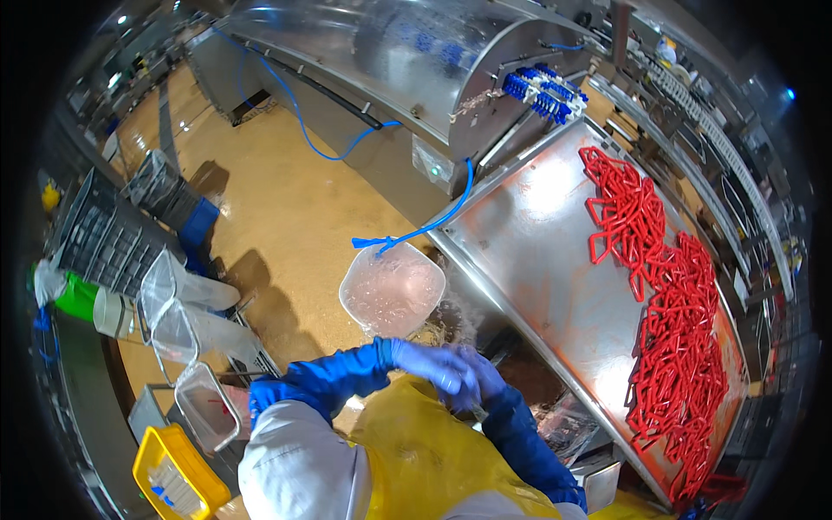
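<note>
My left hand (431,366) and my right hand (482,376), both in pale blue-violet gloves, meet in front of my yellow apron (407,433). The left fingers bend over toward the right hand and look closed against it. Curled fingers show on the right hand too; a short pale piece (479,417) sticks out just below it, too small to name. Whatever lies between the palms is hidden. Just beyond my hands stands a white tub (345,299) of cloudy pinkish, foamy liquid. A blue hose or strap (451,213) hangs down over its far rim.
At my right, a steel table (555,251) bears a long heap of red angular loops (680,347). A large steel drum machine (381,43) with blue-and-white brushes (546,93) stands ahead. Grey crates (108,230), clear bins (195,329) and a yellow basket (178,468) line my left.
</note>
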Demonstrator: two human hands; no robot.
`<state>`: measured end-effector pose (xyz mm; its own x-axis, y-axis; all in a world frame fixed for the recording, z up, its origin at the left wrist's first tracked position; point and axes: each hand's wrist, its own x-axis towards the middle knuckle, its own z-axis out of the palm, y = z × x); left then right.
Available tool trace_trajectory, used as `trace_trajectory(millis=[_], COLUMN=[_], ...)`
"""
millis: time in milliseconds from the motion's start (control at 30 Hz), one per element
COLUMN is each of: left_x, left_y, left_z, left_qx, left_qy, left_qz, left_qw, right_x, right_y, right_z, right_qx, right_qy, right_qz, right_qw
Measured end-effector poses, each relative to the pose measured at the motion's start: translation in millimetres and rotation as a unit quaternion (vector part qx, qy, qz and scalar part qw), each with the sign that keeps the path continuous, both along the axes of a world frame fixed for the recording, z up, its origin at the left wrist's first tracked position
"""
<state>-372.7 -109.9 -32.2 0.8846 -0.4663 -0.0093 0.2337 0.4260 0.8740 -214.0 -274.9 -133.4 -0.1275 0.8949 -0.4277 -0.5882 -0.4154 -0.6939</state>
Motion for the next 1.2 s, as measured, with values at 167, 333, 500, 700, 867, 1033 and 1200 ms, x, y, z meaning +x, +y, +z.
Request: trace_trajectory(millis=[167,333,500,700,867,1033,1200], left_x=[-37.1,-83.1,-104.2,-52.7,-45.8,-19.6,-28.4], left_y=[-118.0,-171.3,-139.4,-86.4,-47.4,-37.1,-27.3], left_z=[52.3,-160.3,-289.1,-232.4,-235.1,-228.9,-233.8], left_qx=[0.140,0.348,0.587,0.678,0.716,0.747,0.707], left_qy=[-0.189,0.159,0.244,0.212,0.348,0.360,0.360], left_qz=[0.095,0.210,0.309,0.531,0.298,0.212,0.242], left_qw=[0.967,0.900,0.707,0.462,0.527,0.518,0.559], right_x=[7.3,61.9,170.1,272.6,274.9,274.7,273.1], right_y=[-145.1,-285.6,-385.6,-284.5,-256.4,-258.6,-250.5], right_z=[168.6,-10.1,-172.8,-77.8,-109.4,-100.0,-103.1], right_qx=[0.202,0.008,0.000,-0.116,-0.214,-0.258,-0.264], right_qy=[-0.158,-0.368,-0.641,-0.784,-0.778,-0.760,-0.766], right_qz=[0.121,0.234,0.374,-0.208,-0.212,-0.218,-0.220], right_qw=[0.959,0.900,0.671,0.574,0.551,0.555,0.543])
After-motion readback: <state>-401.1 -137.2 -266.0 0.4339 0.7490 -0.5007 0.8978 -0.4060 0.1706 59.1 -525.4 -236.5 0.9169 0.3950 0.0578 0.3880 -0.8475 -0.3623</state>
